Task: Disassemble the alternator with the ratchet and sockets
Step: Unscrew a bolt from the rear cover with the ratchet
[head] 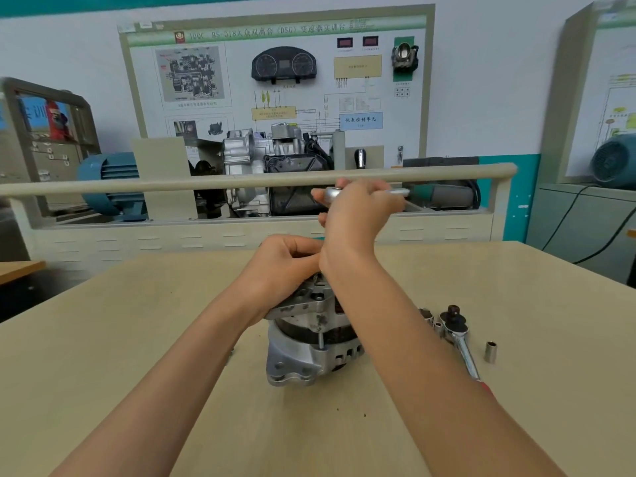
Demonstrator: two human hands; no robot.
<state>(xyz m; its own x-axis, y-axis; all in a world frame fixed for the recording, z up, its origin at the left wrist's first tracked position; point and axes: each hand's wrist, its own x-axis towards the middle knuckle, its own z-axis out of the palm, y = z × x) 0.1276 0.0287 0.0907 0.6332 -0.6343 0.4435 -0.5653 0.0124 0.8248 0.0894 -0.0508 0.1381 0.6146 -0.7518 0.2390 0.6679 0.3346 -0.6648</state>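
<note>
Standing upright near the middle of the pale wooden tabletop (137, 339) is the grey cast-metal alternator (309, 342), its dark stator band showing between the two housing halves. Left hand (285, 266) sits on top of the alternator, fingers curled around its upper bracket, gripping it. Right hand (358, 215) is raised above the alternator, fingers wrapped around a chrome ratchet (344, 193); the round head pokes out at the left of the fist, the shiny handle at the right. Right forearm crosses in front of the alternator's right side, hiding it.

On the table to the right of the alternator: a second chrome ratchet with a black drive end (459, 335), lying with its handle toward the person, partly under the right forearm. Two or three small chrome sockets (428, 316) lie just beside its head. One short silver socket (490, 352) stands upright, apart, further right.

Behind the table: a beige rail (241, 182), a cutaway gearbox trainer (272, 166), a wall-mounted instruction board (275, 80).
</note>
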